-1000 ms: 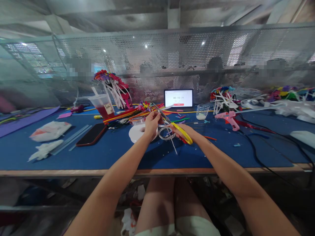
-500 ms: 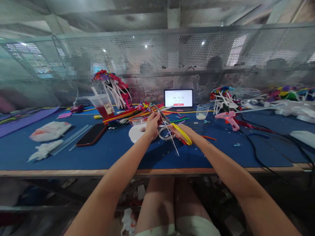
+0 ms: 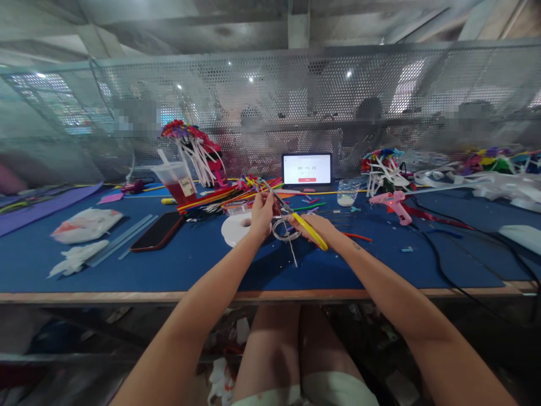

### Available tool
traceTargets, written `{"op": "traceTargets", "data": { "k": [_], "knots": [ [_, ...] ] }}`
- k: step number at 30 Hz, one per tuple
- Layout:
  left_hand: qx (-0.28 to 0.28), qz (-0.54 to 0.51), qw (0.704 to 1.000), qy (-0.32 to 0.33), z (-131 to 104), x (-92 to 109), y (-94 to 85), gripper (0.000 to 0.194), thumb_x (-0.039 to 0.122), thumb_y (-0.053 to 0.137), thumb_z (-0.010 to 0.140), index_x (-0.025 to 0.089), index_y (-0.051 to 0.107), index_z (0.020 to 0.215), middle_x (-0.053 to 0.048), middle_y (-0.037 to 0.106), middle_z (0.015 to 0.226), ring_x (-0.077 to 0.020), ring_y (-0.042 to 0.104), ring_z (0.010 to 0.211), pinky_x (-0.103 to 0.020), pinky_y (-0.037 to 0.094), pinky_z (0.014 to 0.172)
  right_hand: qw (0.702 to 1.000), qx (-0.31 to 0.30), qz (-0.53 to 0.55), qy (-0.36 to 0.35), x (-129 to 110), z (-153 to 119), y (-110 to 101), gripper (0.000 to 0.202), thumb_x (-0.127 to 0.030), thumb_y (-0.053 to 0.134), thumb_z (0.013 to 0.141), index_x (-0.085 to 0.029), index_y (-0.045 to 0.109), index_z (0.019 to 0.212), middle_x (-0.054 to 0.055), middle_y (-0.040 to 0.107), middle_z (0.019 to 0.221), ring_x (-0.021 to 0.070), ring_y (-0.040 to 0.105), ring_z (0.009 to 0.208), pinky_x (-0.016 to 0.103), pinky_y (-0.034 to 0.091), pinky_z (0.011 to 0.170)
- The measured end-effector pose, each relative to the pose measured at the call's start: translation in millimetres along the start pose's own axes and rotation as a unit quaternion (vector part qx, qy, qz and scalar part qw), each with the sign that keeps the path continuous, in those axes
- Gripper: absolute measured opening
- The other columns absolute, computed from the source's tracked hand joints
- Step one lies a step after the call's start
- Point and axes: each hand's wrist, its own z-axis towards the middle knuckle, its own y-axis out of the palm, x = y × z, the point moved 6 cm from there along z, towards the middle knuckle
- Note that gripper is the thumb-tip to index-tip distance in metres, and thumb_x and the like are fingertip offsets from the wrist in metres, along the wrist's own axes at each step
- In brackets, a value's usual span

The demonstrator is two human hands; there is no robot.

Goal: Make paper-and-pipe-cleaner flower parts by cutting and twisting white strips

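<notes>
Yellow-handled scissors [image 3: 311,231], head view, lie in the grip of the right hand [image 3: 323,225] above the middle of the blue work surface [image 3: 359,273]. The right fingers are closed about the handles; the metal blades point away from the wearer and to the left. The left hand [image 3: 262,211] is raised just beside the blades, its fingertips drawn together in a narrow pinch; whether anything is held between them cannot be told. A thin white strip [image 3: 293,255] slants down below the scissors, its upper end obscured.

Under the hands, a white spool [image 3: 231,230] lies partly behind the left wrist, with a pale ring-shaped coil [image 3: 276,231] to its right. Beyond them extends a bundle of coloured stems [image 3: 207,199]. At the rear stands a tablet [image 3: 307,165] displaying a timer. To the left are a lidded cup of red drink [image 3: 173,185] and a dark smartphone [image 3: 156,232]; to the right, a clear container with white contents [image 3: 345,198] and a pink glue gun [image 3: 392,204] with a black cable [image 3: 437,265]. A perforated metal screen [image 3: 274,96] closes the background.
</notes>
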Motion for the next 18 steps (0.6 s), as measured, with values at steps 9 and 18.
{"op": "traceTargets", "data": {
  "k": [9,18],
  "knots": [
    [0.007,0.065,0.995,0.077,8.9,6.1,-7.8,0.013,0.020,0.062,0.073,0.018,0.051,0.078,0.003,0.058,0.053,-0.0116,0.055,0.044,-0.023,0.043,0.045,1.000,-0.001,-0.022,0.003,0.8,1.1,0.2,0.064,-0.070,0.020,0.080,-0.020,0.059,0.086,0.008,0.066,0.073,0.0200,0.064,0.071,0.024,0.041,0.060],
    [0.004,0.007,1.000,0.006,10.6,5.7,-6.8,0.004,0.016,0.060,0.068,0.013,0.059,0.069,0.001,0.058,0.053,-0.0107,0.056,0.046,-0.023,0.046,0.048,1.000,-0.001,-0.009,0.012,6.2,5.8,2.5,0.061,-0.070,0.024,0.080,-0.020,0.059,0.084,0.007,0.065,0.068,0.0181,0.063,0.065,0.023,0.039,0.057]
  ]
}}
